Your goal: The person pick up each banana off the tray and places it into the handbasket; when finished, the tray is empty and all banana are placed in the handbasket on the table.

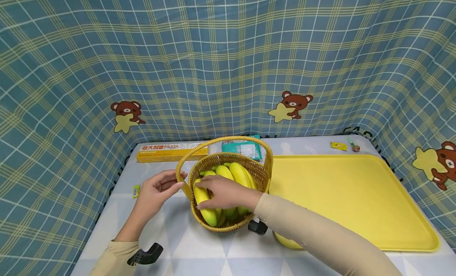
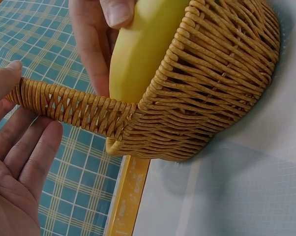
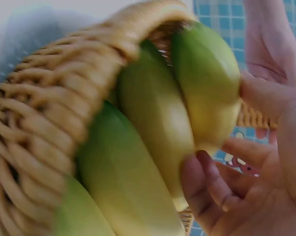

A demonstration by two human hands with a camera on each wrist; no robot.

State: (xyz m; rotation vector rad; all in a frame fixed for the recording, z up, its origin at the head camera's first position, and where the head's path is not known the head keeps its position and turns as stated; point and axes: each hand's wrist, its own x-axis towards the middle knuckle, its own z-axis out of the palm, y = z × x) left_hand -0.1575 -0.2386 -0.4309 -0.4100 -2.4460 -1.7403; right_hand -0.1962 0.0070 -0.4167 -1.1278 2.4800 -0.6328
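Note:
A wicker basket (image 1: 261, 177) with a tall arched handle (image 2: 69, 105) holds several bananas (image 1: 241, 175), some with greenish ends. At the basket's left side my left hand (image 1: 154, 191) pinches the lower part of the handle between thumb and fingers. Reaching in from the right, my right hand (image 1: 224, 191) grips the leftmost banana (image 1: 211, 217), thumb on one side and fingers on the other. In the right wrist view that banana (image 3: 207, 88) lies beside the others within the rim. The left wrist view shows its yellow side (image 2: 143, 54) above the weave.
Behind the basket lie a pasta box (image 1: 171, 153) and a teal packet (image 1: 246, 149). A yellow tray (image 1: 331, 204) takes up the right side. Beyond it are a small yellow packet (image 1: 338, 146) and a lollipop (image 1: 354, 146). A small green wrapper (image 1: 136, 191) lies left. Plaid cloth (image 1: 228, 78) encloses the table.

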